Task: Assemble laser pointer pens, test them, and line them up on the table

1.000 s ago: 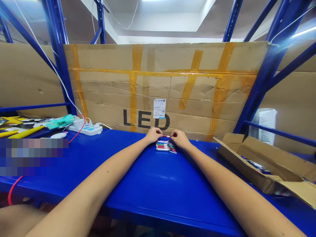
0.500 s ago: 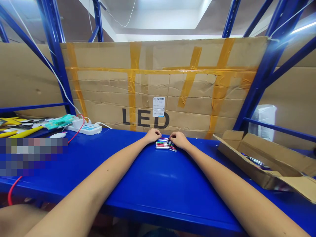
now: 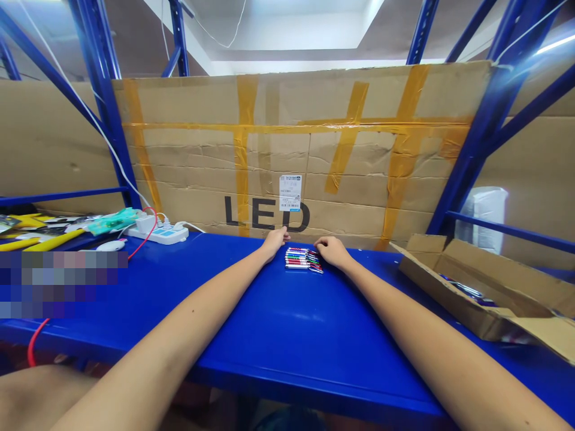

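Observation:
Several colourful pens [image 3: 297, 259] lie side by side in a row on the blue table [image 3: 287, 323], near its back edge. Just left of the row is my left hand [image 3: 274, 242], its fingers apart and nothing in them. My right hand [image 3: 331, 250] rests at the right of the pens' upper end, fingers curled downward; whether its fingertips hold anything is too small to tell.
An open cardboard box [image 3: 453, 293] with more pens stands on the right. A white power strip [image 3: 164, 234] and a pile of yellow and green packets [image 3: 112, 221] are at the left. A large cardboard sheet [image 3: 202, 161] rises behind the table.
Both hands have drawn away from the row of pens, my left hand to the left and my right hand slightly to the right. More of the pens shows between them.

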`<state>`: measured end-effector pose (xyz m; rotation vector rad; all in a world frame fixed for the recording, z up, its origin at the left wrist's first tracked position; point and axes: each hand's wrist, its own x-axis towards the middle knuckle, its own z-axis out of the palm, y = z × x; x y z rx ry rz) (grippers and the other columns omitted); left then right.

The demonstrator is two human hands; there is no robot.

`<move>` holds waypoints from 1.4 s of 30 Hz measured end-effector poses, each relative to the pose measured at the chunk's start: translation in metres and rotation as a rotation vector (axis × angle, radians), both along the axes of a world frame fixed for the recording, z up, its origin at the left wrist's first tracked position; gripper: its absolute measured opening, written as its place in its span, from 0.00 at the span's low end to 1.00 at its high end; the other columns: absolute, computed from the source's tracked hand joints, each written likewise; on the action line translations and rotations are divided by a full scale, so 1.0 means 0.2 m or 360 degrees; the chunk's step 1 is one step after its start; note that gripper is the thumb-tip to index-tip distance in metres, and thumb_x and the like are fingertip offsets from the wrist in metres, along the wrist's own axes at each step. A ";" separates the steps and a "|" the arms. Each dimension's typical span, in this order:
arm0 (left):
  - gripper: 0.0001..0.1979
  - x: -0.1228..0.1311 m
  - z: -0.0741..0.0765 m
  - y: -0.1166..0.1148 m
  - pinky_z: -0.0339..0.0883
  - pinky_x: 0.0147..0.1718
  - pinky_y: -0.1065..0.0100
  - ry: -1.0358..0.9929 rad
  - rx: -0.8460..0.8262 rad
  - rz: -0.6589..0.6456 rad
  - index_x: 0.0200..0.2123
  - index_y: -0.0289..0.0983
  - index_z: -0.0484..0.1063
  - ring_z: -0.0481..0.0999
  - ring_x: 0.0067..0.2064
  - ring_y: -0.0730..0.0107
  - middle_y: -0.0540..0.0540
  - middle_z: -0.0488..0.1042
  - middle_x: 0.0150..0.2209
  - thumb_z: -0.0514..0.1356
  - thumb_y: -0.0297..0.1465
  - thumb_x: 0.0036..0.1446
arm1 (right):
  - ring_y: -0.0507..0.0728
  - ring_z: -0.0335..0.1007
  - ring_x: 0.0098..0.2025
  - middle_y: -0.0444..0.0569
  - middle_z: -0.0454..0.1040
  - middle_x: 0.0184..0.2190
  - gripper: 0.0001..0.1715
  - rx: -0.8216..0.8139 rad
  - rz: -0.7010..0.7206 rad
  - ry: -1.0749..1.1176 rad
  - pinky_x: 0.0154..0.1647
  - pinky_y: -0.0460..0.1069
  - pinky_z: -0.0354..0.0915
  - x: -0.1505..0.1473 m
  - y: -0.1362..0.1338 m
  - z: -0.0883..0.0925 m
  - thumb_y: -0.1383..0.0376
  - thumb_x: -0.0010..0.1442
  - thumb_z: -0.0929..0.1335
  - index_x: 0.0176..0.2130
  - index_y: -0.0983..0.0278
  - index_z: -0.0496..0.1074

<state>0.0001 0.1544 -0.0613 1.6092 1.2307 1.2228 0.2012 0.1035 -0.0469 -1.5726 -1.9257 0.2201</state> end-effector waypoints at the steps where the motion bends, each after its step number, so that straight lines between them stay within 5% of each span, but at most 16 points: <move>1: 0.25 0.00 0.00 0.00 0.67 0.47 0.62 -0.0054 -0.0031 0.0014 0.39 0.32 0.73 0.76 0.48 0.61 0.34 0.77 0.46 0.43 0.44 0.65 | 0.57 0.73 0.45 0.53 0.80 0.42 0.16 0.0005 -0.0021 0.0009 0.46 0.47 0.62 0.00 0.00 0.00 0.72 0.59 0.62 0.38 0.67 0.79; 9: 0.33 0.08 0.02 -0.09 0.58 0.59 0.58 -0.0545 -0.0286 0.0070 0.56 0.31 0.63 0.62 0.64 0.58 0.31 0.65 0.61 0.38 0.50 0.65 | 0.58 0.72 0.45 0.57 0.78 0.44 0.18 -0.0013 -0.0141 0.0024 0.42 0.46 0.60 0.01 0.01 -0.04 0.67 0.65 0.59 0.39 0.68 0.76; 22: 0.34 0.14 0.02 -0.12 0.60 0.58 0.56 -0.0545 -0.0319 0.0023 0.60 0.32 0.59 0.63 0.63 0.54 0.31 0.67 0.58 0.42 0.51 0.63 | 0.57 0.71 0.45 0.56 0.78 0.43 0.18 -0.0011 -0.0138 -0.0079 0.41 0.45 0.58 -0.01 0.00 -0.07 0.67 0.66 0.57 0.37 0.67 0.74; 28: 0.34 0.06 0.01 -0.09 0.65 0.52 0.60 0.0204 0.0009 0.0132 0.57 0.31 0.62 0.72 0.55 0.58 0.30 0.72 0.53 0.31 0.47 0.66 | 0.56 0.71 0.46 0.56 0.77 0.44 0.20 -0.0022 -0.0189 -0.0251 0.42 0.45 0.59 0.03 0.00 -0.06 0.68 0.67 0.55 0.41 0.67 0.73; 34: 0.12 -0.14 -0.02 -0.12 0.52 0.60 0.54 0.0722 0.0190 0.0210 0.37 0.36 0.72 0.65 0.60 0.45 0.32 0.73 0.52 0.60 0.38 0.53 | 0.67 0.66 0.52 0.67 0.71 0.48 0.16 -0.0084 -0.0357 -0.0569 0.50 0.55 0.59 0.13 -0.06 -0.05 0.70 0.60 0.61 0.44 0.71 0.73; 42: 0.10 -0.14 -0.02 -0.13 0.53 0.59 0.54 0.1166 0.0264 0.0190 0.39 0.35 0.72 0.66 0.59 0.46 0.30 0.72 0.52 0.57 0.33 0.54 | 0.70 0.63 0.55 0.67 0.67 0.52 0.21 -0.0185 -0.0374 -0.0778 0.52 0.61 0.60 0.12 -0.07 -0.04 0.68 0.62 0.58 0.52 0.71 0.68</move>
